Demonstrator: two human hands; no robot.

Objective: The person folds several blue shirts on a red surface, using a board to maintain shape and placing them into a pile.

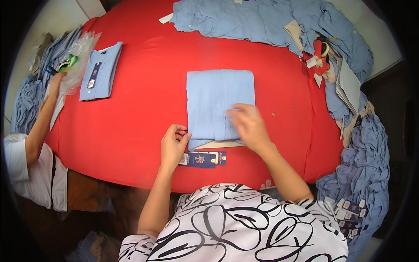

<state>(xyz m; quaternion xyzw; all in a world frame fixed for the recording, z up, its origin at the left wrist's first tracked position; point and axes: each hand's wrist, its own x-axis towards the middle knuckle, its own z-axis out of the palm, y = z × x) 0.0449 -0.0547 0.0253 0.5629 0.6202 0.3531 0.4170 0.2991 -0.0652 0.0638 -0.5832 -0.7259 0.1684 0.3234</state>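
Observation:
A light blue folded shirt point(220, 98) lies in a neat rectangle on the red-covered table in front of me. My left hand point(175, 142) is at its lower left corner, thumb and fingers closed on the cloth edge. Over the lower right part of the shirt is my right hand point(248, 126), its fingers smeared by motion. A strip of cream backing point(218, 144) shows under the shirt's near edge. Dark blue hang tags point(203, 159) lie just below that edge, beside my left hand.
Another folded blue shirt point(100, 72) with a dark tag lies at the left, near a co-worker's arm point(46, 109) and clear plastic bags point(80, 54). Blue shirts point(244, 24) are heaped along the far edge. Scissors point(324, 50), white boards point(349, 85) and crumpled shirts point(364, 159) line the right.

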